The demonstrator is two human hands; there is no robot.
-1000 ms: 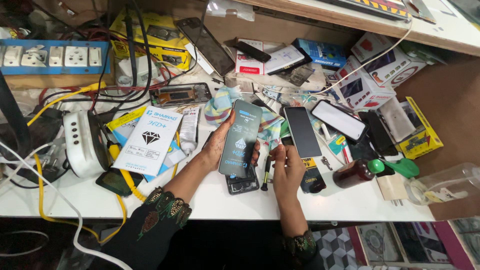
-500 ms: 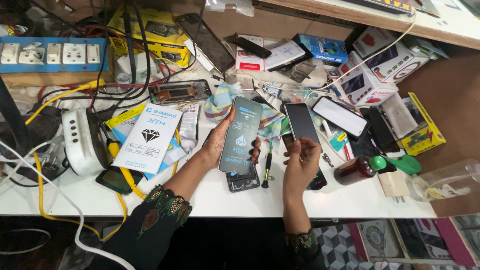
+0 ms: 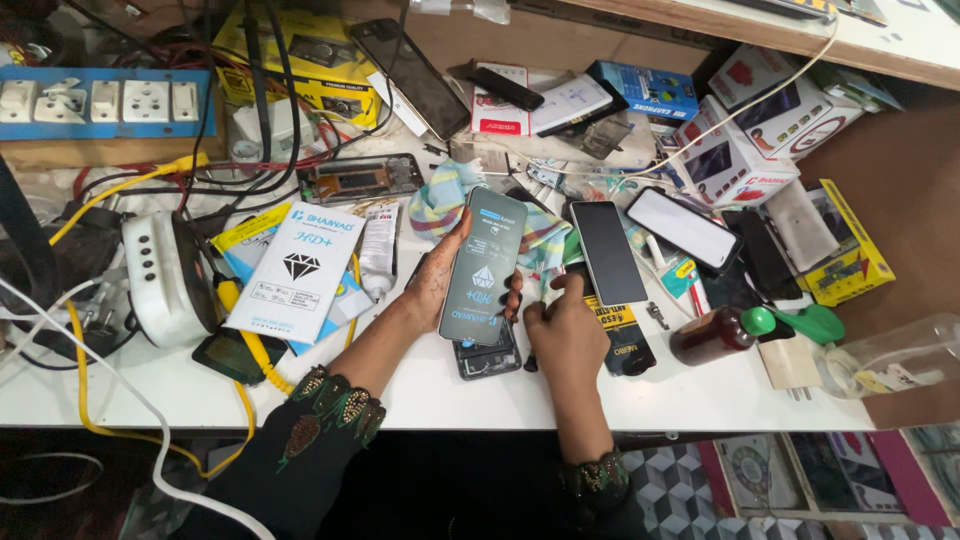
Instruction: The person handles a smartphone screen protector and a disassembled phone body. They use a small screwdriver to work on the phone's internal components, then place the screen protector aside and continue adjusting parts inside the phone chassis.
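My left hand (image 3: pixel 432 285) grips a dark smartphone-shaped screen protector pack (image 3: pixel 484 266), held upright over the white bench (image 3: pixel 430 385). My right hand (image 3: pixel 567 335) rests on the bench just right of it, fingers curled, index finger touching the lower edge of a black phone (image 3: pixel 608 252) lying flat. Under the held pack lies an opened phone body (image 3: pixel 487 355). A thin black tool (image 3: pixel 530 350) lies between my hands.
A white screen-protector box (image 3: pixel 297 268) and a white round device (image 3: pixel 165 278) sit at left with yellow cables (image 3: pixel 90 390). A blue socket strip (image 3: pixel 100 102) is at the back left. Several phones, boxes, a brown bottle (image 3: pixel 710 337) and a green funnel (image 3: pixel 815 323) crowd the right.
My right hand has moved up and right from near the bench edge to the black phone's lower edge. The left hand has kept the pack nearly still.
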